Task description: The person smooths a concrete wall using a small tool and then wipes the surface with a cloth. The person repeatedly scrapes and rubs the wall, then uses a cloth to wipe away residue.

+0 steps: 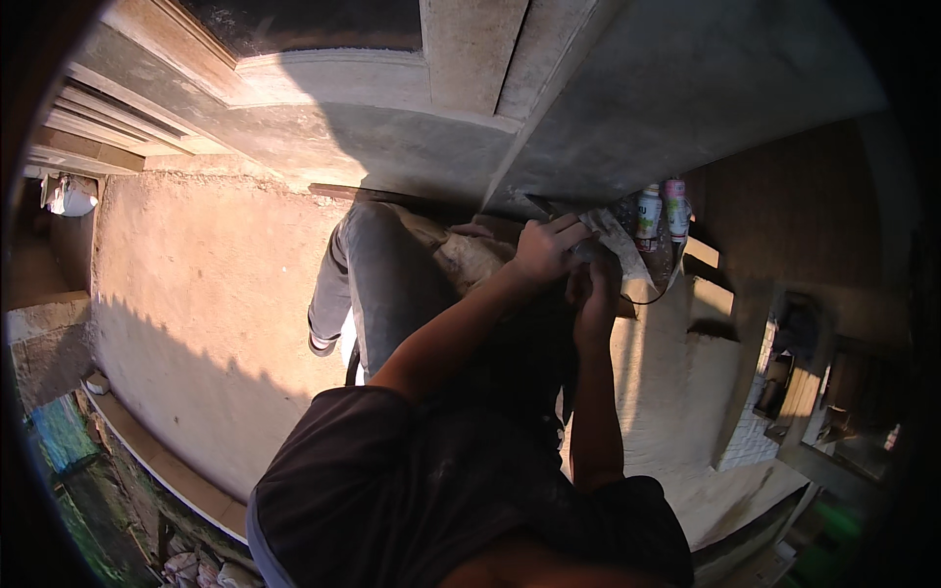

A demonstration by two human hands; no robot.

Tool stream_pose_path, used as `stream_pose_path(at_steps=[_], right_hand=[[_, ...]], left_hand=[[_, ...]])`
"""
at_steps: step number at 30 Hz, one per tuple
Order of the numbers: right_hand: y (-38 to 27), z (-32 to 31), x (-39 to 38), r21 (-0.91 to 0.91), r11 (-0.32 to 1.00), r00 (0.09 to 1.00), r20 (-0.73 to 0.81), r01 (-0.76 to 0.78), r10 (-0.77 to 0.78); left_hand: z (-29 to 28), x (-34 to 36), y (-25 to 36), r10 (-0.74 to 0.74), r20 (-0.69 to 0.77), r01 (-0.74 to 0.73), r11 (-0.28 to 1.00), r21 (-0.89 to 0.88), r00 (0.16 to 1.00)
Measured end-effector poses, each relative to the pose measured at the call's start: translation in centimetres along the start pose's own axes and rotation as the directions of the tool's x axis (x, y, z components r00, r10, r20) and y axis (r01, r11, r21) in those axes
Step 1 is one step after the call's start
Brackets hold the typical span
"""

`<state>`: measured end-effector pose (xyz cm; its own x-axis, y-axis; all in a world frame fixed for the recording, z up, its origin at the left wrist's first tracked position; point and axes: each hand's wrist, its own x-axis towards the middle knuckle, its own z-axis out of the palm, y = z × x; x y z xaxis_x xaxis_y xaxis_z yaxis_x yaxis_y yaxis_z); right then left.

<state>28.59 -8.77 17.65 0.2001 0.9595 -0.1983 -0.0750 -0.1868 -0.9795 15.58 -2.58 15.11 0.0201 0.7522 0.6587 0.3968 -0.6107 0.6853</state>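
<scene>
Both hands meet just beyond my lap. My left hand [549, 250] has its fingers curled over a small dark greyish thing [588, 253], too unclear to name. My right hand [592, 299] is closed just below it, bent inward, with what it holds hidden. A pale, crumpled tan bundle [461, 255] lies beside my left hand, against my grey-trousered leg [382, 294]. A thin dark pointed thing [539, 204] shows behind the fingers. Right of the hands are a whitish crumpled sheet [619, 240] and a thin dark cord [647, 302].
Two spray-can-like containers, white [647, 220] and pink [674, 208], stand to the right. A grey wall [667, 88] and framed openings [470, 49] rise ahead. Pale sunlit concrete floor [196, 255] spreads left, bordered by a low edge [157, 456] with greenish clutter beyond [69, 451].
</scene>
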Motion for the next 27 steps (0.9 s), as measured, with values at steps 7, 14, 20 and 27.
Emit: stream_pose_path(at_steps=[7,14,20,27], right_hand=[[0.6,-0.8,-0.7,0.005,1.0,0.997,0.07,-0.027,0.027],[0.7,-0.6,-1.4,-0.049,0.996,0.997,0.021,-0.07,0.072],[1.5,-0.8,-1.1,-0.426,0.891,0.987,0.024,0.155,-0.16],[0.6,-0.2,-1.9,-0.316,0.871,0.919,0.002,0.375,-0.395]], left_hand=[[0.2,0.4,-1.1,-0.006,-0.054,0.009,0.999,0.046,0.998],[-0.4,-1.2,-2.5,0.076,0.047,-0.078,0.996,0.032,0.996],[0.6,-1.4,-2.3,0.219,0.062,-0.22,0.975,0.02,0.974],[-0.2,-1.6,-1.1,0.095,0.083,-0.1,0.994,0.049,0.992]])
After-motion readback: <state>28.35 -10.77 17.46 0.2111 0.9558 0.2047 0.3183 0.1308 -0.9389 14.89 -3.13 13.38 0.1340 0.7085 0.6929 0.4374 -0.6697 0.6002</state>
